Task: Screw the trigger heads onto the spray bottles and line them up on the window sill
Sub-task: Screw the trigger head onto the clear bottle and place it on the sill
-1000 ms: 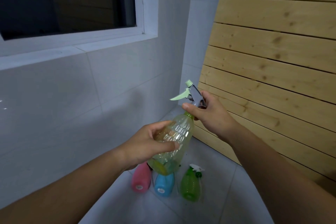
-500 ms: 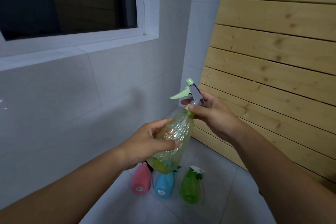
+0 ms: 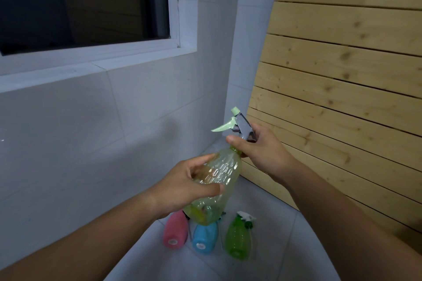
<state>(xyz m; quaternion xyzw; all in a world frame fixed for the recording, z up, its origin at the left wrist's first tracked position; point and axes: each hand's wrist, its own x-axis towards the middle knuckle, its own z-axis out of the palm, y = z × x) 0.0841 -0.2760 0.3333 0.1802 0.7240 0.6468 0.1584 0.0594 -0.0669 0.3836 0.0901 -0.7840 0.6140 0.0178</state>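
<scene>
Left hand (image 3: 182, 186) wrapped round clear yellowish ribbed bottle (image 3: 218, 186), held tilted mid-air. Right hand (image 3: 258, 150) fingers clamped on trigger head (image 3: 237, 124) at neck. Below on tiled floor (image 3: 285, 255): pink bottle (image 3: 174, 230), blue bottle (image 3: 204, 238), green bottle (image 3: 238, 238) lying. Sill (image 3: 68, 73) bare white; wood slats (image 3: 342, 75) right.

Head-worn view, forward and downward

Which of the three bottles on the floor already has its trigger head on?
The green bottle, rightmost of the three: a white trigger head sits on it. No heads are visible on the pink bottle and blue bottle.
</scene>
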